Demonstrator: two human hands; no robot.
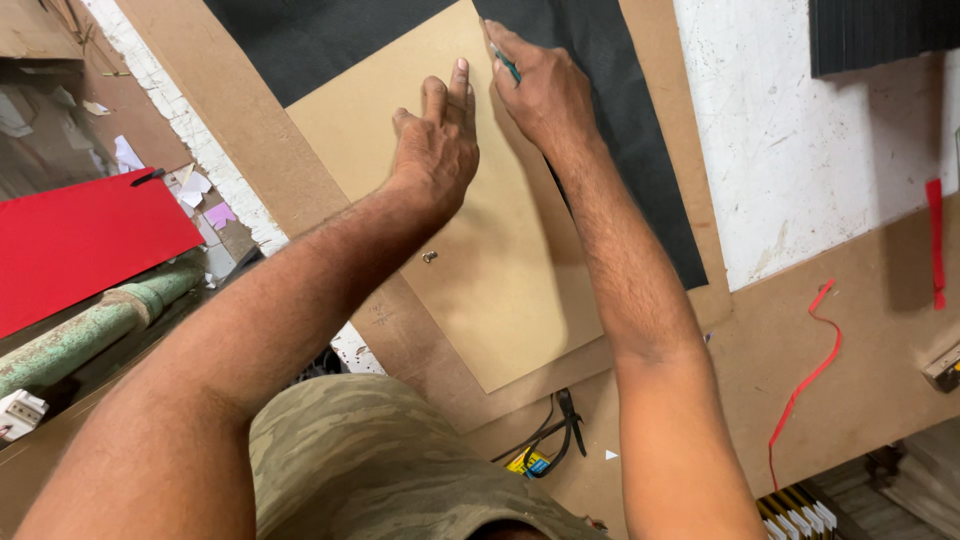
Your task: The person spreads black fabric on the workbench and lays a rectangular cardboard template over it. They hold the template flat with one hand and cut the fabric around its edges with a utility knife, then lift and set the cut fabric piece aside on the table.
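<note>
We stand over a brown fibreboard workbench [860, 340] set against a rough whitewashed wall [810, 140], with scraps and tools spread about it.

Nearest to us, at the bottom of the frame, our camouflage-patterned shirt [380, 460] fills the lower middle. Just beyond it, a pair of black-handled scissors [570, 425] lies on the bench beside a small yellow and blue object. At lower right a thin red ribbon [810, 370] trails across the board, well apart from our arms. At far left, a sheet of red card [80, 240] rests above a worn green pipe [90, 330].

In the middle of the frame lies the large tan cardboard sheet [500, 260], laid flat and turned at an angle on top of a black fabric sheet [620, 110] that shows along its right edge and at the upper left. The card seems to serve as a template, since it covers the cloth and leaves only a margin.

Further up, our left hand [435, 150] is spread open, palm down, fingers flat on the card; we judge it presses the sheet so that it cannot slide. Just beside it, at the top centre, our right hand [545, 90] is closed around a slim green-handled tool [508, 65], pen or blade we cannot tell, its tip right at the card's upper right edge where the black fabric begins.
</note>
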